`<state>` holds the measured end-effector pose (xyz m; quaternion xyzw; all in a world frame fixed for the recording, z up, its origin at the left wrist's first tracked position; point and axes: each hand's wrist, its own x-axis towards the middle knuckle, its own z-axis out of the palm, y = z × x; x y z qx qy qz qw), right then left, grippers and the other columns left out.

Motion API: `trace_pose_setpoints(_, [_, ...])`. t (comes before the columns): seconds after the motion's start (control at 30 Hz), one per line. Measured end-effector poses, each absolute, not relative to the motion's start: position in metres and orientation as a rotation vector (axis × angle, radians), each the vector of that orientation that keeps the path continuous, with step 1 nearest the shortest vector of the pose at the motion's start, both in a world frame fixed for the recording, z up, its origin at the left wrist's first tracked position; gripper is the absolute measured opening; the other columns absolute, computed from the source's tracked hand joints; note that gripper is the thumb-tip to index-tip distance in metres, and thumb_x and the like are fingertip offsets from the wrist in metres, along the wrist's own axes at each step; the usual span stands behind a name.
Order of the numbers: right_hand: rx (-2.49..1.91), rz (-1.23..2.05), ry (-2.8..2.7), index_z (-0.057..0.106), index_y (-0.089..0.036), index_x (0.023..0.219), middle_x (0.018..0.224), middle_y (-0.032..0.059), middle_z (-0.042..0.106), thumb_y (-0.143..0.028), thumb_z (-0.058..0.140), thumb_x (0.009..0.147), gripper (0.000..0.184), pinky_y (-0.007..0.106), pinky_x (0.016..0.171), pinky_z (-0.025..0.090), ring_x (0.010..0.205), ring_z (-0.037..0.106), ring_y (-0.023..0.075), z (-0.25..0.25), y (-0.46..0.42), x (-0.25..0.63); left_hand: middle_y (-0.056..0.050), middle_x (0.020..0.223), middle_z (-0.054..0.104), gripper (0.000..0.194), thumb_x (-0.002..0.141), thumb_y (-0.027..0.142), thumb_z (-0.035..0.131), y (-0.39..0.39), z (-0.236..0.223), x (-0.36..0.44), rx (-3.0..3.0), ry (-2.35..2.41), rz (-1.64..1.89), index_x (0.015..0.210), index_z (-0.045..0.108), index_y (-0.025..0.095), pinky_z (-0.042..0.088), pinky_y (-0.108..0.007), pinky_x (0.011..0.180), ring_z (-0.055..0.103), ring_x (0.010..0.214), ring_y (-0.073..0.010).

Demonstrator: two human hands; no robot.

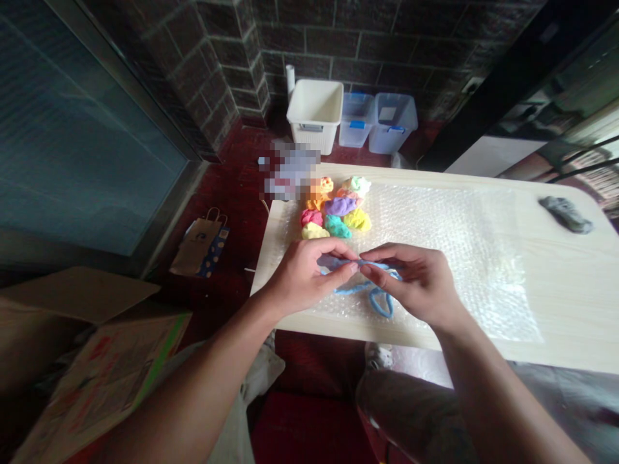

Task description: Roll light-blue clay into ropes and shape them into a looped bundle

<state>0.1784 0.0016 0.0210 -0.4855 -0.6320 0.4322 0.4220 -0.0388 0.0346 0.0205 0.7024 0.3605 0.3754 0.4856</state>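
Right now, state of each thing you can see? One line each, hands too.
Left hand: grip shut on blue strand
Right hand: grip shut on the same strand
Blue strand: pinched by both hands, part looped below
Coloured bundles: bunched up, clustered together
Bubble wrap: spread out on table
White bin: upright, open
Cardboard box: flap open

Pale table (570, 290): bubble wrap (449, 258) on top, colourful bundles (341, 206) on wrap; grey item (565, 214) near right end.
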Motion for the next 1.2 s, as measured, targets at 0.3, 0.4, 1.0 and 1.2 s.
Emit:
trace_pose_setpoints(0.3, [-1.254,1.050,-1.578,0.087,-0.023,0.094,0.088,0.0050,0.086,-0.030,0.085,0.088,0.009,0.027,0.068,0.062,0.077,0.080,0.0212,0.0215,0.0001,0.1789,-0.005,0.101,0.080,0.020,0.086,0.023,0.078,0.0337,0.0186,-0.0399,1.757,0.896,0.910,0.104,0.073,0.016,0.060,-0.025,0.082,0.075,0.092,-0.0169])
trace_pose_setpoints(0.4, [-1.236,1.045,-1.557,0.086,-0.023,0.093,0.088,0.0047,0.086,-0.029,0.085,0.088,0.008,0.027,0.069,0.061,0.077,0.079,0.0204,0.0206,0.0005,0.1801,-0.006,0.103,0.081,0.023,0.087,0.028,0.078,0.0336,0.0186,-0.0401,1.747,0.913,0.865,0.106,0.075,0.016,0.061,-0.026,0.082,0.076,0.094,-0.0185])
trace_pose_setpoints(1.0, [-1.125,1.124,-1.610,0.086,-0.024,0.102,0.095,0.0060,0.084,-0.027,0.085,0.089,0.014,0.031,0.076,0.062,0.083,0.078,0.0215,0.0221,0.0013,0.1807,-0.005,0.094,0.081,0.015,0.093,0.029,0.071,0.0347,0.0224,-0.0407,1.736,0.893,0.836,0.098,0.077,0.016,0.058,-0.026,0.078,0.075,0.087,-0.0181])
trace_pose_setpoints(1.2, [-1.190,1.147,-1.560,0.087,-0.022,0.099,0.094,0.0070,0.086,-0.031,0.087,0.087,0.016,0.031,0.074,0.065,0.082,0.080,0.0225,0.0200,0.0002,0.1811,-0.003,0.088,0.081,0.007,0.091,0.020,0.072,0.0331,0.0226,-0.0401,1.708,0.900,0.878,0.092,0.078,0.016,0.057,-0.023,0.072,0.074,0.081,-0.0155])
